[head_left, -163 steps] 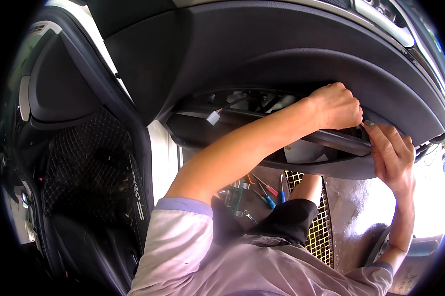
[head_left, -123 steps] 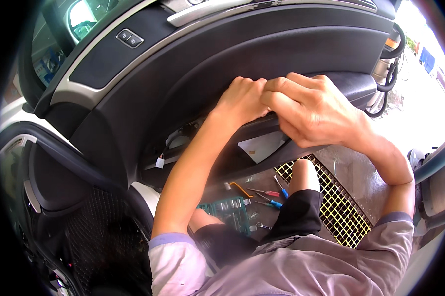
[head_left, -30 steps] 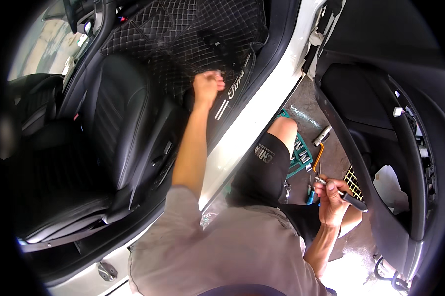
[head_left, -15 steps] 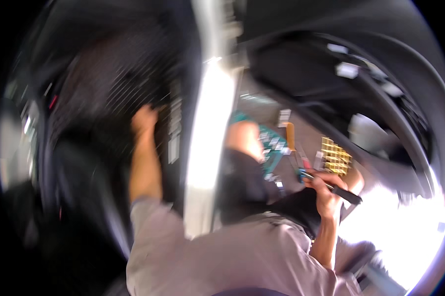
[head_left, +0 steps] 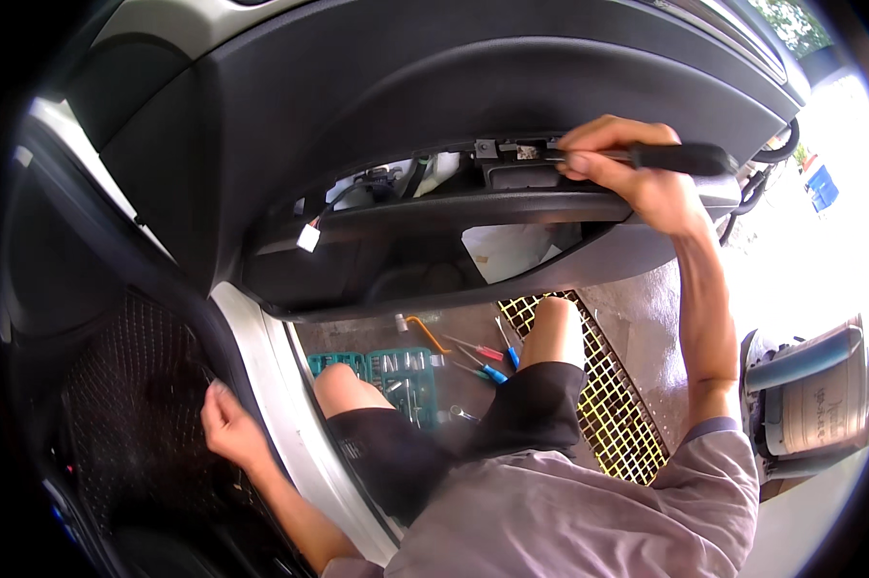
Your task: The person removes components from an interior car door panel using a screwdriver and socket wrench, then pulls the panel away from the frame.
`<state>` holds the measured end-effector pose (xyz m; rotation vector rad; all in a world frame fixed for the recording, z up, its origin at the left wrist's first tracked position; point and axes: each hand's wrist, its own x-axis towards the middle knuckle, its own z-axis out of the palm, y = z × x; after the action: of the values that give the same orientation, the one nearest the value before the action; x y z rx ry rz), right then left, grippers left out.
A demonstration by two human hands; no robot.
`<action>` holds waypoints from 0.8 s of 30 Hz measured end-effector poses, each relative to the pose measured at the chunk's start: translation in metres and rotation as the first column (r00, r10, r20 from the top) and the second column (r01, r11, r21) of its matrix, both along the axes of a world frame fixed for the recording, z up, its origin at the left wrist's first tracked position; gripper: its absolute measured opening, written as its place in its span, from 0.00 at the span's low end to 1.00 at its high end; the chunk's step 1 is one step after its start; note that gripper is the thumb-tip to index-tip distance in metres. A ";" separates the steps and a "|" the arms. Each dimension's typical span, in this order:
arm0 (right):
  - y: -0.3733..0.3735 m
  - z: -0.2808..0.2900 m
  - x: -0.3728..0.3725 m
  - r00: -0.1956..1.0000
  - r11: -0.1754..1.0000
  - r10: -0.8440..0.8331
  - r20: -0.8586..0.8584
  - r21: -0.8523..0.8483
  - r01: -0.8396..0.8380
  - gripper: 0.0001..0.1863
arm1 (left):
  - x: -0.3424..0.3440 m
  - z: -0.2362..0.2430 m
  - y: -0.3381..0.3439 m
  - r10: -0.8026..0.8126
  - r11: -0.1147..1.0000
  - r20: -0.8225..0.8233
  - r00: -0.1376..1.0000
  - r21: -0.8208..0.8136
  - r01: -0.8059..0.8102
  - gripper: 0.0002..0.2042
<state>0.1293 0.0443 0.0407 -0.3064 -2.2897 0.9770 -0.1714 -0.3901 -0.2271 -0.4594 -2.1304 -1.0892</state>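
Observation:
A car's dark door panel spans the upper view, with a long opening along its armrest. My right hand is closed around a screwdriver with a black handle. Its shaft points left into the right end of that opening, beside a small metal bracket; my fingers hide part of the shaft. From the opening hangs a cable with a white connector. My left hand is low at the left, above the black floor mat. Its fingertips are pinched together, and whatever they hold is too small to name.
Between my knees and the door lies a teal socket set case. Beside it are blue-handled tools and a red-handled screwdriver. A yellow floor grate runs past my right knee. The white door sill is at my left; a bucket stands right.
My right hand has risen with the screwdriver from beside my knee to the door panel's opening. My left hand has drawn back from over the floor mat toward the sill. The view has turned.

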 end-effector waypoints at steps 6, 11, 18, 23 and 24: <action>0.010 -0.002 -0.053 0.987 0.977 -0.004 0.158 0.209 -0.030 0.10 | 0.069 0.054 0.096 -0.378 0.926 0.013 0.926 0.006 0.378 0.08; 0.002 -0.006 -0.068 0.982 0.937 -0.119 0.149 0.344 0.061 0.10 | 0.074 0.090 0.135 -0.536 0.840 -0.042 0.843 0.072 0.537 0.08; 0.003 -0.005 -0.073 0.973 0.913 -0.186 0.134 0.390 0.121 0.11 | 0.066 0.136 0.180 -0.620 0.759 -0.160 0.768 0.125 0.639 0.07; 0.003 -0.007 -0.071 0.969 0.924 -0.202 0.145 0.355 0.139 0.10 | 0.070 0.152 0.193 -0.657 0.717 -0.209 0.725 0.126 0.686 0.07; 0.004 -0.009 -0.071 0.975 0.937 -0.184 0.122 0.322 0.137 0.10 | 0.071 0.154 0.197 -0.650 0.718 -0.236 0.722 0.121 0.685 0.07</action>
<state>0.0582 0.0487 0.0317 -0.4366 -2.4650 0.5124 -0.1005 -0.1932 -0.0728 -1.2550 -1.6829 -1.5701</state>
